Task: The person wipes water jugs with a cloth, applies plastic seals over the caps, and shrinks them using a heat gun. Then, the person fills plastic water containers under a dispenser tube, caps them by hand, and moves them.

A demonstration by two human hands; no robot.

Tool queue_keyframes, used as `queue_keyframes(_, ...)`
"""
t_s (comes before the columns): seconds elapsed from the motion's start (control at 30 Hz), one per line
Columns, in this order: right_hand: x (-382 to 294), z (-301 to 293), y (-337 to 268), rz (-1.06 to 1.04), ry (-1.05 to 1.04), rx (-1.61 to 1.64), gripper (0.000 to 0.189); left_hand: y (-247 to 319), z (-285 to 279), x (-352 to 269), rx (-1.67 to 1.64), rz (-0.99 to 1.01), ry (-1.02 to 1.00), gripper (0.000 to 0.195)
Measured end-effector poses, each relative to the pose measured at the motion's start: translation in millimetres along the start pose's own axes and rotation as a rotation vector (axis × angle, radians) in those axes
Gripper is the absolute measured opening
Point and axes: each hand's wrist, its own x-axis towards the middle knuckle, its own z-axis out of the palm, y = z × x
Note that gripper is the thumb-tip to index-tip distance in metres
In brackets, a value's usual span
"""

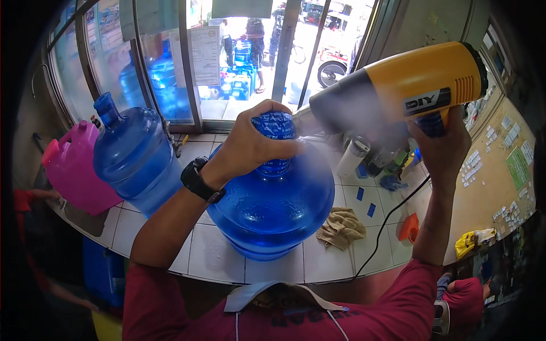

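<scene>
A large blue water jug (273, 213) stands upright on the tiled counter in front of me. Around its neck and cap sits a printed blue plastic shrink seal (275, 124), wrinkled at the top. My left hand (260, 143) wraps the seal from the left, thumb across its front, a black watch (201, 180) on the wrist. In my right hand (445, 140) is a yellow heat gun (420, 81) with a dark nozzle, gripped by its handle. The nozzle points left at the seal from a short distance. A whitish haze blurs the space near the nozzle.
Another blue jug (134, 153) and a pink container (79, 166) stand left. To the right lie a tan cloth (341, 228), blue seal pieces (371, 209), a black cord (386, 221) and an orange object (409, 228). A white tumbler (353, 154) stands behind. People are outside and at both sides.
</scene>
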Motion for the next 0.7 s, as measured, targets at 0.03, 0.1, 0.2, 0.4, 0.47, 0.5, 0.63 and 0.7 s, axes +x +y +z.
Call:
queue_keyframes(0.03, -0.1, 1.1, -0.8, -0.029, 0.031, 0.04, 0.063, -0.4, -0.4, -0.6, 0.0, 0.0, 0.002, 0.061)
queue_keyframes(0.1, 1.5, 0.9, -5.1, -0.06, 0.062, 0.079, 0.065, -3.4, -1.7, -0.5, -0.043, -0.027, -0.018, 0.068)
queue_keyframes(0.2, 8.4, -8.7, -15.9, -0.003, 0.043, 0.077, 0.067, -15.6, -6.2, -0.1, 0.102, 0.029, -0.002, 0.065)
queue_keyframes(0.4, 21.3, -17.5, -29.2, -0.118, 0.119, -0.028, 0.063, -21.3, -15.0, 0.9, -0.106, 0.049, -0.208, 0.106)
queue_keyframes(0.47, 23.2, -18.3, -33.0, -0.204, 0.199, -0.065, 0.062, -16.0, -11.3, -0.2, -0.29, 0.02, -0.197, 0.105)
queue_keyframes(0.5, 24.5, -19.8, -36.6, -0.207, 0.198, -0.064, 0.062, -12.5, -9.2, -1.2, -0.473, -0.009, -0.188, 0.106)
queue_keyframes(0.63, 26.1, -22.0, -41.1, -0.387, 0.293, -0.141, 0.068, -4.9, -6.6, -2.7, -0.479, -0.074, -0.12, 0.109)
queue_keyframes(0.7, 23.7, -24.7, -44.1, -0.455, 0.33, -0.129, 0.069, -6.8, -8.5, -2.9, -0.508, -0.102, -0.137, 0.11)
